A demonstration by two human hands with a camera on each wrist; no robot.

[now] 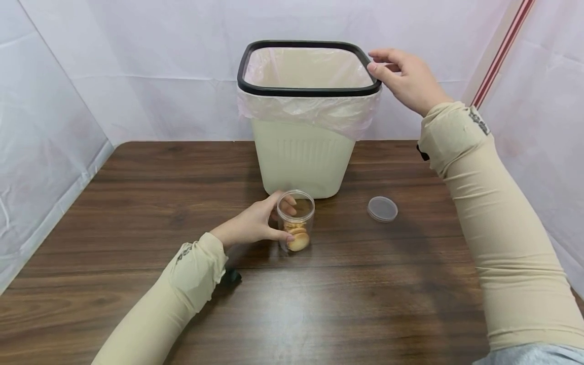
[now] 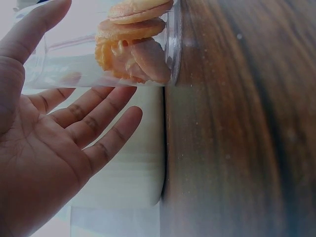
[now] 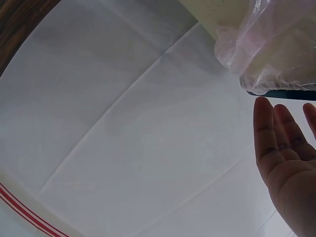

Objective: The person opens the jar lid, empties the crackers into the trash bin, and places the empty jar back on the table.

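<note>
Left hand [image 1: 253, 221] stands in a wide, loose curve about the clear jar [image 1: 295, 221], thumb on the near side, fingers round the far side; from over here I can't tell how firmly they touch, though the palm is plainly apart from it. That jar is on the bench [image 1: 365, 299], just beyond the thumb and to the hand's right, its long axis upright, uncapped end up, biscuits [image 1: 298, 241] at the bottom. It's far nearer this hand than the right hand [image 1: 408, 81], whose loosely bent fingers hang by the right end of the bin's black rim [image 1: 310, 92], holding nothing. Between jar and wall, the bin [image 1: 303, 157] rises close behind; the lid [image 1: 382, 209] lies off right.
</note>
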